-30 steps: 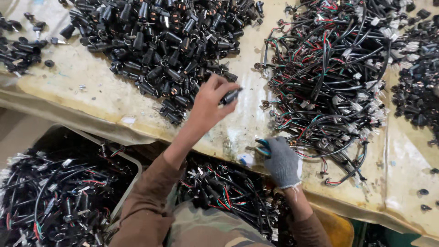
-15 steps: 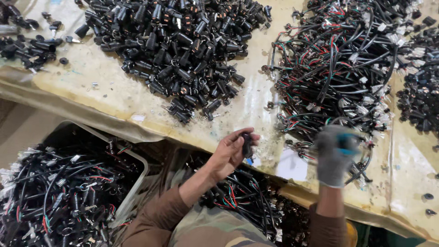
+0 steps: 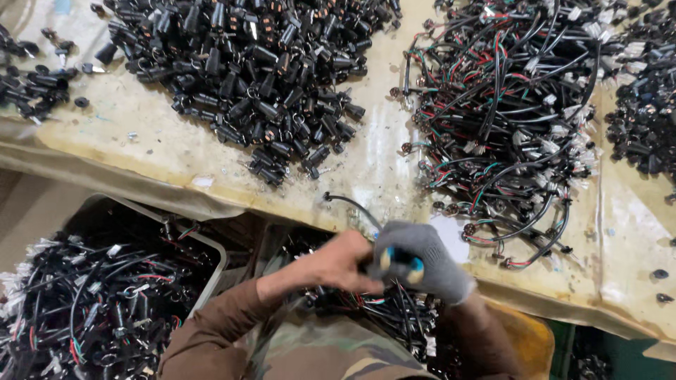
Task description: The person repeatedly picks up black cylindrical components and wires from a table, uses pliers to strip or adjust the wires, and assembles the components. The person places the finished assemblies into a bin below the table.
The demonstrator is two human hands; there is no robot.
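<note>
We have both hands together at the near edge of the worktop (image 3: pixel 141 151). Our bare left hand (image 3: pixel 338 264) and gloved right hand (image 3: pixel 422 260) close around a small dark connector piece (image 3: pixel 372 264), its thin black wire (image 3: pixel 352 205) arcing up toward the far side. We judge it light and hard-shelled, the lead limp; best pinched on the rigid body, not the wire. Heaps of black connectors (image 3: pixel 260 70) and wired harnesses (image 3: pixel 507 105) lie far.
</note>
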